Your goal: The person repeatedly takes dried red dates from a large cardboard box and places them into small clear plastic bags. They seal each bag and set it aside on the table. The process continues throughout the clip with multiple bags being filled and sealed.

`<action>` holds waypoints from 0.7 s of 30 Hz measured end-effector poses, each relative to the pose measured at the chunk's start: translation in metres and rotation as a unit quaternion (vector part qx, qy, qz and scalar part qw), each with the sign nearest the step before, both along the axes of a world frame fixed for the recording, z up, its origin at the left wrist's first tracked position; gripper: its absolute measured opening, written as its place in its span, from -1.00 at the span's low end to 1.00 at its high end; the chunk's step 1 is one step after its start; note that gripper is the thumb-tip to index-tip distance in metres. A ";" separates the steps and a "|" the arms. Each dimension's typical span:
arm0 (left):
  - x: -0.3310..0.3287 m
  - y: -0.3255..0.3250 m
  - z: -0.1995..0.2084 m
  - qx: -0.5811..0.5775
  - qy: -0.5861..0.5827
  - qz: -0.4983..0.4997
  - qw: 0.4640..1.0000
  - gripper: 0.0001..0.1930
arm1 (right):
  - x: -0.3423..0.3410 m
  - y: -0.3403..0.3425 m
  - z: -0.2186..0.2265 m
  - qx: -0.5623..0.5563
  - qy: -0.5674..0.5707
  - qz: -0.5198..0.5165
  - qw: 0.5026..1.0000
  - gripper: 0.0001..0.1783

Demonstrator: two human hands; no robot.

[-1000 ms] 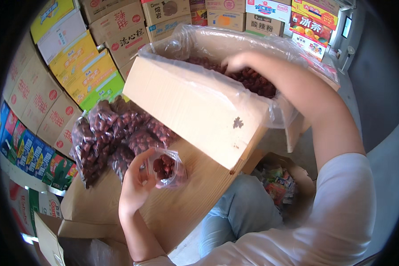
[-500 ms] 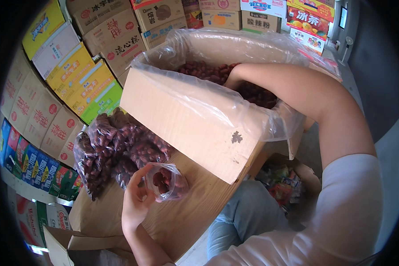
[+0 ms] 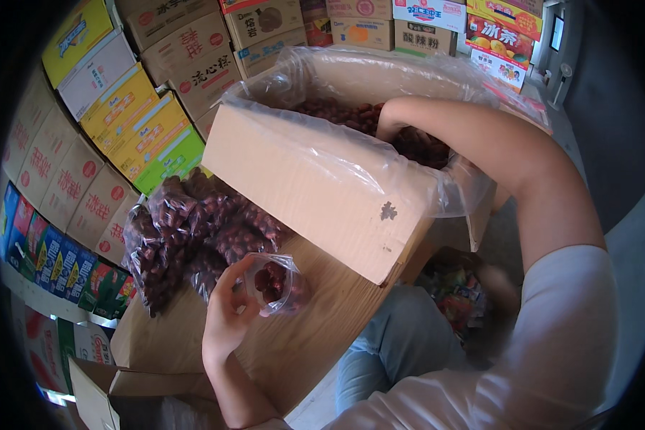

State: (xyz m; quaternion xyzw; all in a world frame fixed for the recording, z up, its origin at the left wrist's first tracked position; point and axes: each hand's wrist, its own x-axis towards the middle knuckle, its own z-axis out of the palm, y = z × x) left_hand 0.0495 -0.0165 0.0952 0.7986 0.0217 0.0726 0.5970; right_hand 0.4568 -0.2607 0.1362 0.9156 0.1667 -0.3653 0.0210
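My left hand point(image 3: 226, 315) grips the side of a small clear plastic bag point(image 3: 298, 295), its mouth spread and some dark red dates inside. The bag is just over the wooden table. Across to the right, my right arm bends over the rim of a large cardboard box point(image 3: 301, 179) lined with clear plastic film point(image 3: 337, 136). My right hand point(image 3: 393, 123) is down in that box, at the heap of loose red dates point(image 3: 337, 115); its fingers are mostly hidden. Several filled clear bags of dates point(image 3: 201, 222) lie piled left of the box.
The wooden table point(image 3: 330, 315) runs under the bags and box. An open carton point(image 3: 158, 380) stands at the lower left. Below the table's right side is a bin of colourful wrappers point(image 3: 455, 301). Stacked cartons point(image 3: 132, 115) line the left and back. A fan point(image 3: 562, 79) stands far right.
The whole view has shifted slightly. My right hand has turned a little within the date box, and my left hand still holds the small bag.
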 end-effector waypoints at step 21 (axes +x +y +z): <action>-0.002 0.007 -0.013 0.103 -0.054 0.006 0.993 -0.40 | -0.125 -0.055 0.067 0.156 -0.085 0.076 0.981 -0.55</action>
